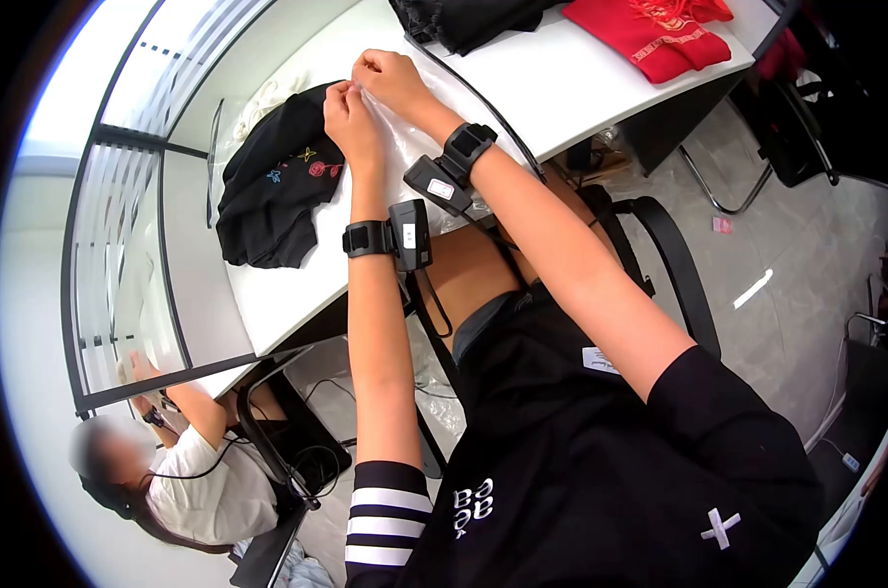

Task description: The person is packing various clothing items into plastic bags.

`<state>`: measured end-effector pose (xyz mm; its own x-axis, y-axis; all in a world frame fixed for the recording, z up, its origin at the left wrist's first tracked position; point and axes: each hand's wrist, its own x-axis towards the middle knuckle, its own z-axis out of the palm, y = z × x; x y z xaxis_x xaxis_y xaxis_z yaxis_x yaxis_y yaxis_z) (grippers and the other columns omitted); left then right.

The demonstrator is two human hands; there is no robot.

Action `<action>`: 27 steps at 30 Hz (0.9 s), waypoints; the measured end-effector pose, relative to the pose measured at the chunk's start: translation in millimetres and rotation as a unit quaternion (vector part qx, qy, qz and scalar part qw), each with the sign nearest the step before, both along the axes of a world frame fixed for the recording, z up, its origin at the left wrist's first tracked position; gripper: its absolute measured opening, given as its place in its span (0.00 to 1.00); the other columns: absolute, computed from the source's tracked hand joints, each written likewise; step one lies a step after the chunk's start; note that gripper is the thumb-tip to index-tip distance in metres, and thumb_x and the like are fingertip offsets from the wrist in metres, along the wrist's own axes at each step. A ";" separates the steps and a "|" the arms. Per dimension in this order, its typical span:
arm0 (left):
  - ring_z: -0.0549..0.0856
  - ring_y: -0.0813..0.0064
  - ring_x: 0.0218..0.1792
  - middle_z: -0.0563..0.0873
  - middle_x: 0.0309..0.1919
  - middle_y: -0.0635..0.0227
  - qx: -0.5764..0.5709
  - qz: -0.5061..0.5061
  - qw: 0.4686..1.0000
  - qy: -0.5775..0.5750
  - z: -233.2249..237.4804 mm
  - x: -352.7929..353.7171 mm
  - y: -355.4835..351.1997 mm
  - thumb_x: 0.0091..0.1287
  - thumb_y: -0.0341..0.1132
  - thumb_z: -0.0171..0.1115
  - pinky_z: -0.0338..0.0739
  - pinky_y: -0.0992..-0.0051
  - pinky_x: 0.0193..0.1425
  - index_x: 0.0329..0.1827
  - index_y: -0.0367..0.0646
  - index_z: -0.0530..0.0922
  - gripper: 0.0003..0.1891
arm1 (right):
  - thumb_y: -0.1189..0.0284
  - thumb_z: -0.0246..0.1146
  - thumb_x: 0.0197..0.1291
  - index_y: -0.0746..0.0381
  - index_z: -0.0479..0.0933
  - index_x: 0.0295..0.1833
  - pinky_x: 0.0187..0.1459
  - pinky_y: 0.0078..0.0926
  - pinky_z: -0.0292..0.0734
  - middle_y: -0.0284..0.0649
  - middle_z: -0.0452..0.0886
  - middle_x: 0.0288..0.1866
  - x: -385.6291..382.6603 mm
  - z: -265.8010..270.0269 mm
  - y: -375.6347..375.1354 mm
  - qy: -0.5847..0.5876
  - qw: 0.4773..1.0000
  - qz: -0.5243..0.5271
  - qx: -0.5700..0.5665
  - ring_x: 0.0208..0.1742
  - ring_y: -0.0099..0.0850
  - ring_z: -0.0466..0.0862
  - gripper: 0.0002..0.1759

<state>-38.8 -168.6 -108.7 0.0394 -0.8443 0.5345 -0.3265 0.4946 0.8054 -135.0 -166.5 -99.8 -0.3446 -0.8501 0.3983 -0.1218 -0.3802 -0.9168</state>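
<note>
My left hand [351, 122] and my right hand [393, 83] are close together above the white desk, fingertips pinched. Between them they grip the top edge of a clear plastic bag [405, 137], which drapes down toward my lap; the exact grip points are hidden by my fingers. Just left of my left hand lies a black garment [277, 186], crumpled, with coloured embroidered flowers on it. A whitish, bunched-up item [268, 103] sits behind the garment, partly covered by it.
A red garment [655, 37] and another black garment [473, 22] lie on the desk's far right part. A partition [170, 265] borders the left side. Beyond it a seated person [209, 480] works at another desk. A black chair armrest [679, 265] stands to my right.
</note>
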 end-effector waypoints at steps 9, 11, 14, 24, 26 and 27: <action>0.78 0.72 0.34 0.82 0.35 0.62 -0.103 0.022 0.994 -0.040 6.2 -2.2 5.1 0.69 0.34 0.57 0.73 0.74 0.40 0.43 0.37 0.81 0.09 | 0.71 0.56 0.59 0.66 0.80 0.35 0.33 0.21 0.70 0.36 0.81 0.26 0.8 4.4 1.4 -0.064 0.997 0.005 -0.035 0.29 0.21 0.75 0.10; 0.77 0.75 0.33 0.82 0.34 0.64 -0.129 0.018 0.991 -0.042 4.5 -1.2 2.3 0.70 0.34 0.57 0.72 0.76 0.39 0.43 0.36 0.81 0.09 | 0.72 0.55 0.60 0.66 0.80 0.35 0.32 0.21 0.69 0.35 0.80 0.26 0.1 5.4 3.0 -0.091 0.995 0.005 -0.035 0.28 0.21 0.74 0.10; 0.73 0.81 0.32 0.80 0.30 0.71 -0.017 -0.051 0.997 0.055 11.2 -3.5 6.1 0.70 0.35 0.57 0.69 0.80 0.37 0.41 0.35 0.80 0.10 | 0.72 0.55 0.60 0.66 0.80 0.34 0.31 0.21 0.69 0.35 0.80 0.26 -1.4 4.9 2.1 -0.070 0.997 -0.001 -0.038 0.27 0.20 0.74 0.11; 0.69 0.85 0.28 0.77 0.25 0.76 0.014 -0.086 0.981 0.172 4.7 2.3 -8.1 0.70 0.33 0.56 0.65 0.80 0.33 0.35 0.34 0.79 0.10 | 0.69 0.60 0.57 0.66 0.82 0.34 0.30 0.26 0.73 0.42 0.83 0.26 2.1 4.1 0.1 -0.062 0.996 -0.004 -0.069 0.24 0.26 0.77 0.11; 0.70 0.85 0.27 0.77 0.24 0.75 0.018 -0.058 0.986 0.154 5.0 3.2 -7.3 0.69 0.32 0.56 0.66 0.79 0.32 0.33 0.33 0.78 0.10 | 0.69 0.63 0.54 0.63 0.82 0.34 0.29 0.26 0.72 0.41 0.83 0.25 4.2 1.8 -2.1 -0.018 0.996 -0.010 -0.088 0.24 0.28 0.78 0.08; 0.70 0.84 0.27 0.77 0.23 0.75 -0.005 -0.047 0.987 0.153 4.5 2.2 -8.4 0.69 0.32 0.56 0.67 0.79 0.32 0.32 0.33 0.78 0.11 | 0.69 0.63 0.54 0.63 0.82 0.34 0.29 0.26 0.72 0.41 0.83 0.25 3.6 3.7 0.4 -0.018 0.996 -0.010 -0.087 0.24 0.28 0.78 0.08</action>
